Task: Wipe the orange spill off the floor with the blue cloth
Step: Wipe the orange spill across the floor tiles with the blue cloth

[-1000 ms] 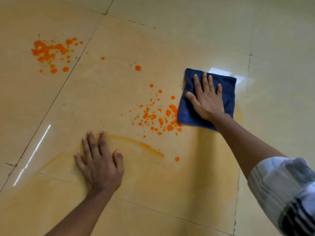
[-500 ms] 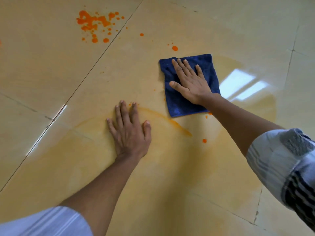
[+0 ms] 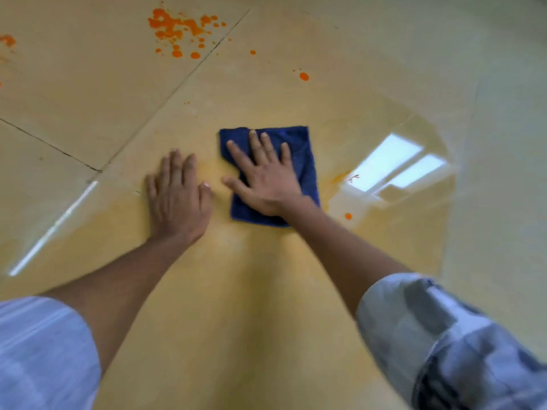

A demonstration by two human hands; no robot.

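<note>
Window reflection (image 3: 393, 165) on glossy tiles, dark grout lines (image 3: 174, 91)

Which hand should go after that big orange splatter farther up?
Probably the right hand: it presses flat on the blue cloth, while the left hand rests bare on the floor.

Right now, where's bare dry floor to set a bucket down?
Free: pale tiles right of the window reflection, and the left tile beyond the left hand. Crowded: orange splatter far left, stray drops beyond the blue cloth under the right hand, wet smear around both.
</note>
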